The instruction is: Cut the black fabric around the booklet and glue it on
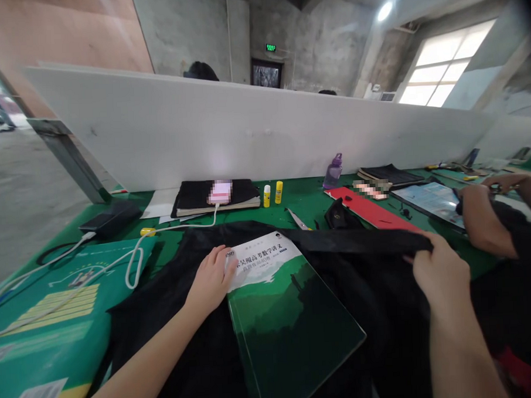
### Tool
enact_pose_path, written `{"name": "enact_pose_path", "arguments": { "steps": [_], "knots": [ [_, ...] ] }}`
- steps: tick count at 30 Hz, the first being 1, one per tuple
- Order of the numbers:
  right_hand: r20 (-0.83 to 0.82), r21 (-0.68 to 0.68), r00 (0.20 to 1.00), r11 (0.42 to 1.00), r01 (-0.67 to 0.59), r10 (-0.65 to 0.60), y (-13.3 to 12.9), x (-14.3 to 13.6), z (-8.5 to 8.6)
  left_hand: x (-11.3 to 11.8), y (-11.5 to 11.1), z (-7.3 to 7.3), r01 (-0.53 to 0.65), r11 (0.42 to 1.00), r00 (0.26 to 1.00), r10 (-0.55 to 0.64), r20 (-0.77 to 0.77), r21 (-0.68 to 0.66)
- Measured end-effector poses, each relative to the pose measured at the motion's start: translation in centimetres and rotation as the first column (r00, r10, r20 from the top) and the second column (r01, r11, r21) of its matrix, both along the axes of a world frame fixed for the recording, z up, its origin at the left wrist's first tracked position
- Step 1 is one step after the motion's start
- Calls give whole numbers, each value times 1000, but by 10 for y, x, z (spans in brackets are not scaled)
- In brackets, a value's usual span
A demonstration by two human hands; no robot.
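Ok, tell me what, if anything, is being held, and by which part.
The right hand grips the black cloth by its far edge's right end. The left hand rests on the book at its upper-left corner; whether it grips is unclear.

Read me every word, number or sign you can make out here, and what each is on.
"高考数学讲义": green-and-white book, title; characters before it partly under the left hand.
"40": same cover, line beneath; the rest is unclear.
Too small or blurred: green wall sign, yellow tubes, teal package.
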State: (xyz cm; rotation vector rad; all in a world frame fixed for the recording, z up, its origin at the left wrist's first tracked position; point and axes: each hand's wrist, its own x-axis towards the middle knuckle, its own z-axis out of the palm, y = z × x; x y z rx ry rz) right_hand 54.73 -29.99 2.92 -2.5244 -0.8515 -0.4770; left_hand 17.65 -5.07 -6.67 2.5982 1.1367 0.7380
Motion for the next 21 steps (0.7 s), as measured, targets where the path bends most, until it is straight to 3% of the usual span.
{"name": "enact_pose_path", "arguments": {
  "steps": [1,4,7,9,11,13,15,17,19,21],
  "knots": [
    [28,39,998,998,50,-51,12,-1,8,0,0,0,0,1000,1000,0,-1,1],
    [122,189,992,981,-33,9,51,-6,28,0,-1,2,-10,1000,1000,10,1,-6],
    [239,183,969,977,-106,60,91,-4,35,0,-2,4,-30,999,999,31,17,-9],
    [263,98,961,988,-118,89,114,3,29,0,-3,4,-44,999,999,45,27,-5],
    [172,-69,976,990,-125,135,132,13,17,0,-3,4,-50,999,998,50,31,-2],
    [-21,-301,985,938,-170,172,143,20,4,0,-2,4,-50,999,998,50,28,0],
    [-155,-451,973,864,-225,172,148,18,-5,0,-2,3,-52,999,999,52,16,2],
    [-113,-471,973,852,-229,200,151,3,-8,0,-2,3,-56,998,998,56,-1,1],
    [-2,-393,957,879,-269,291,154,-22,-9,1,-2,3,-56,998,998,56,-11,2],
    [-14,-288,906,866,-409,424,160,-50,-15,1,-3,4,-57,998,998,57,-9,5]
  ]
}}
